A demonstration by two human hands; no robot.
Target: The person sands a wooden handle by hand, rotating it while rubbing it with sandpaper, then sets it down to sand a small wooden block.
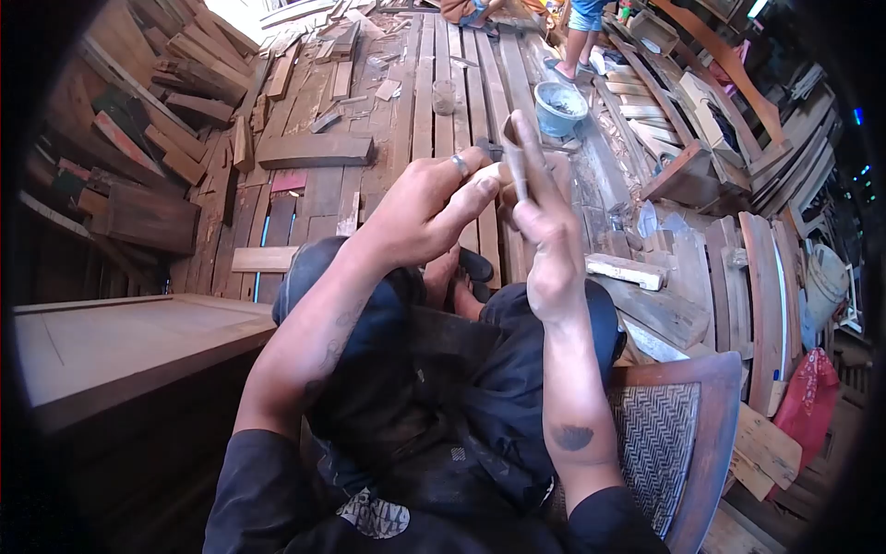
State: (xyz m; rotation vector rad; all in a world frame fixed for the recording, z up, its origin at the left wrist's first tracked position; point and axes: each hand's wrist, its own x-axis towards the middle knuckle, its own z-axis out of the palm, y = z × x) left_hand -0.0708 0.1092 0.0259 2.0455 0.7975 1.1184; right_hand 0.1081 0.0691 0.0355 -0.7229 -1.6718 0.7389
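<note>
Ahead, right hand (546, 210), bucket (559, 126), dark contents (560, 104)

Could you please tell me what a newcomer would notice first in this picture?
Just above the middle, the left hand, wearing a ring, is close to the right hand, which is partly blurred. Beyond them, a light-blue bucket stands on the plank floor. Something red and cloth-like shows at lower right.

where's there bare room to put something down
Bare: the pale wooden panel beside the left knee; floor planks between the timber block and bucket, except a small round object. Crowded: the upper-left timber pile and the right-hand boards.
</note>
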